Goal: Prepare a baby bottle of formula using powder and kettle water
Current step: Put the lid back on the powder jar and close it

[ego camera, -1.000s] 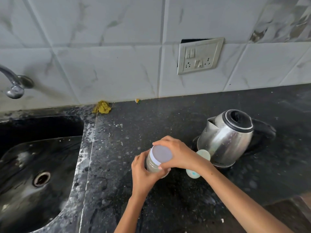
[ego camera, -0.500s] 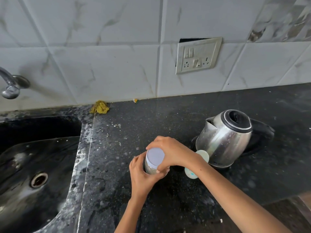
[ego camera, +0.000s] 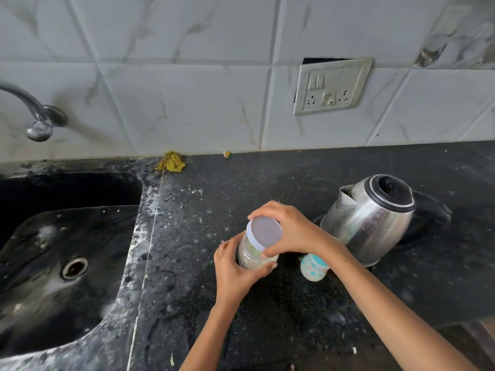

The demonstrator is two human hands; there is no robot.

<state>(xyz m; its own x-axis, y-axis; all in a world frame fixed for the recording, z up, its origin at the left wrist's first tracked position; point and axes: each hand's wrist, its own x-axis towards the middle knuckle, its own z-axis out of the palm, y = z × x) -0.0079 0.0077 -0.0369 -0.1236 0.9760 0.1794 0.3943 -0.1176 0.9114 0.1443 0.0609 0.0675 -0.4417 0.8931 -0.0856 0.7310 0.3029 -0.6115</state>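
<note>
A clear jar (ego camera: 251, 257) of pale powder stands on the black counter (ego camera: 241, 199), tilted a little toward me. My left hand (ego camera: 235, 271) wraps its body from the near left. My right hand (ego camera: 289, 228) grips the rim of its white lid (ego camera: 265, 232) from the right. Behind my right wrist stands a small baby bottle (ego camera: 313, 269) with a pale blue band, partly hidden by my forearm. A steel kettle (ego camera: 369, 218) with a black lid sits on its base at the right, its spout facing left.
A black sink (ego camera: 67, 250) with a drain fills the left, under a chrome tap (ego camera: 34, 116). A yellow scrubber (ego camera: 171, 162) lies at the wall behind the sink edge. A wall socket plate (ego camera: 330, 85) hangs above the kettle. The counter's front edge runs at the lower right.
My right hand has shifted around the lid's rim, and the jar has tipped slightly. The left hand keeps its hold on the jar body.
</note>
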